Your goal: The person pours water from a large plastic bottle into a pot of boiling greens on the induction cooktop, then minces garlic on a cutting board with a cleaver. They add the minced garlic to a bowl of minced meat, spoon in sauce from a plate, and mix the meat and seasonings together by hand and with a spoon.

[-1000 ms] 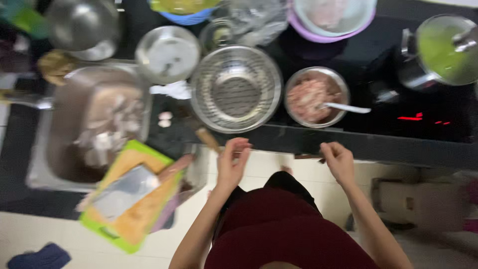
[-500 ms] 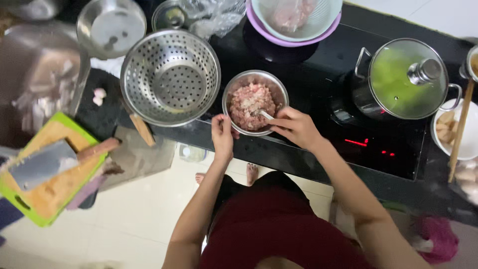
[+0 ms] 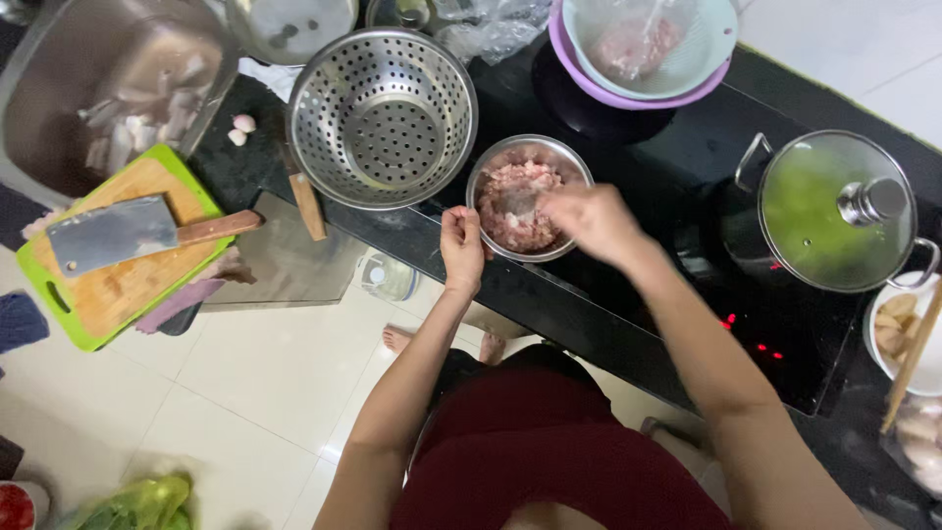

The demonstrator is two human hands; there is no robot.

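Left hand point(image 3: 461, 245): curled closed on the near rim of the small round steel bowl of pink minced meat point(image 3: 528, 196)
Right hand point(image 3: 589, 221): over the bowl's right side, fingers closed on a metal spoon point(image 3: 520, 203) dug into the mince
Bowl: between both hands, on the black counter point(image 3: 589, 294)
Left of hands: large perforated steel colander point(image 3: 381, 116); farther left, a cleaver point(image 3: 118, 236) on a green-edged wooden board point(image 3: 123, 245)
Right of hands: glass-lidded steel pot point(image 3: 834, 211)
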